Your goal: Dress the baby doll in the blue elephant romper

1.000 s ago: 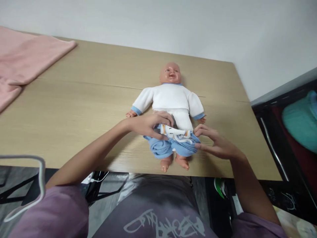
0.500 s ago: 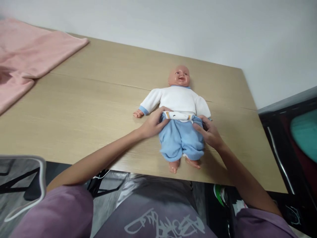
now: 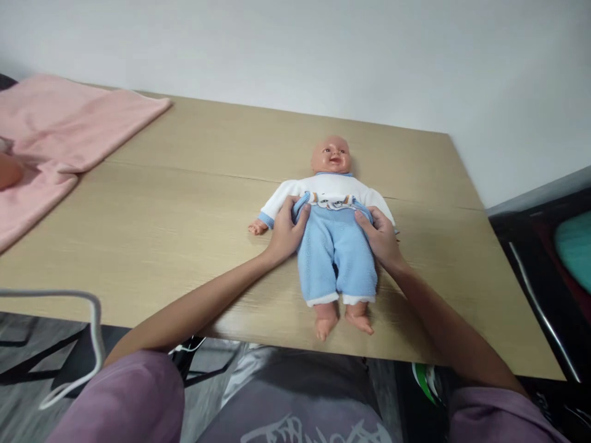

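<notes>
A baby doll (image 3: 331,155) lies on its back on the wooden table (image 3: 184,215), head toward the wall, bare feet toward me. It wears a white top with blue cuffs and light blue trousers (image 3: 336,255) pulled up to its chest. My left hand (image 3: 285,231) grips the trousers' waistband at the doll's left-of-view side, fingers curled round the fabric. My right hand (image 3: 379,232) grips the waistband on the other side in the same way. Both forearms reach in from the bottom of the picture.
A pink cloth (image 3: 55,135) lies spread at the table's far left corner. A white clothes hanger (image 3: 87,344) pokes in at the lower left, below the table's front edge. A dark shelf with a teal item (image 3: 575,246) stands to the right of the table.
The blue trousers, bunched at the doll's knees a second ago, have been drawn up over the legs and hips to the chest. Both hands moved up the doll with the waistband.
</notes>
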